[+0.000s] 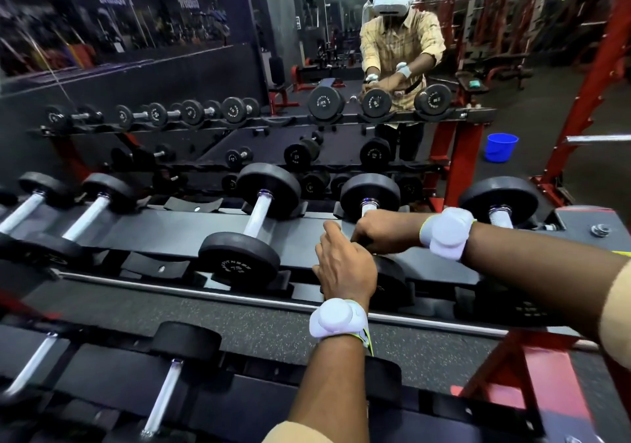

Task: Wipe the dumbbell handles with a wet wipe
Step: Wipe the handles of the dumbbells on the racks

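Observation:
On the top rail of the rack point(177, 234) lies a black dumbbell with a chrome handle point(368, 208), its far head point(370, 195) toward the mirror. My right hand point(386, 231) curls round the middle of that handle and covers most of it. My left hand point(345, 267) grips the near end, in front of the near head point(392, 284), with the thumb raised. No wet wipe shows directly; whatever lies under my right palm is hidden. Both wrists wear white bands.
More dumbbells lie on the same rail: one to the left point(257, 215) and one to the right point(500, 203). A lower tier holds others point(167, 395). A mirror behind shows a person, and a blue bucket point(501, 147) stands beside the red frame point(587, 94).

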`<action>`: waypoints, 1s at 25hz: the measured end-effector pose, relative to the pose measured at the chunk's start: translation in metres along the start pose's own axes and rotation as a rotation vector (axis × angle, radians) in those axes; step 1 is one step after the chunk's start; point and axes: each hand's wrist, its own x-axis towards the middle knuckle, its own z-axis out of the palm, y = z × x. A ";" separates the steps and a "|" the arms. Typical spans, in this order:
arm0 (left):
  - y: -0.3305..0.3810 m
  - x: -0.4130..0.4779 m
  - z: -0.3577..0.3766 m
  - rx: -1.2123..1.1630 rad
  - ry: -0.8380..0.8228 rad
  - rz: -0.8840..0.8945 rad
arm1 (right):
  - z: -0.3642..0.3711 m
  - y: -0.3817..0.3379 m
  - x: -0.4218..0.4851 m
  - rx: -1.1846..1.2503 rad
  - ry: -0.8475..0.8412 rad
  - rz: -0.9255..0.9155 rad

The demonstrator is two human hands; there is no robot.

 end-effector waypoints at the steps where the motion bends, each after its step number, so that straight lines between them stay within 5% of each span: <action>1: 0.000 0.000 0.000 0.000 0.002 0.007 | -0.002 -0.002 0.002 0.043 0.002 0.026; 4: -0.002 0.000 -0.001 -0.006 -0.016 0.007 | -0.006 -0.002 0.005 0.015 0.096 0.135; 7: -0.001 0.000 -0.001 0.002 -0.009 0.002 | -0.016 -0.011 0.000 0.035 -0.119 0.097; 11: -0.003 0.002 0.000 -0.012 -0.013 0.000 | -0.017 -0.017 0.010 -0.047 -0.119 0.114; 16: 0.001 0.000 0.001 -0.002 0.015 0.017 | -0.022 0.000 -0.015 0.417 -0.215 0.141; 21: -0.004 0.002 0.001 -0.028 0.006 0.001 | -0.013 -0.022 0.001 0.151 -0.134 0.171; 25: -0.001 0.000 0.001 -0.037 0.023 0.016 | 0.009 0.001 -0.033 0.650 0.017 0.168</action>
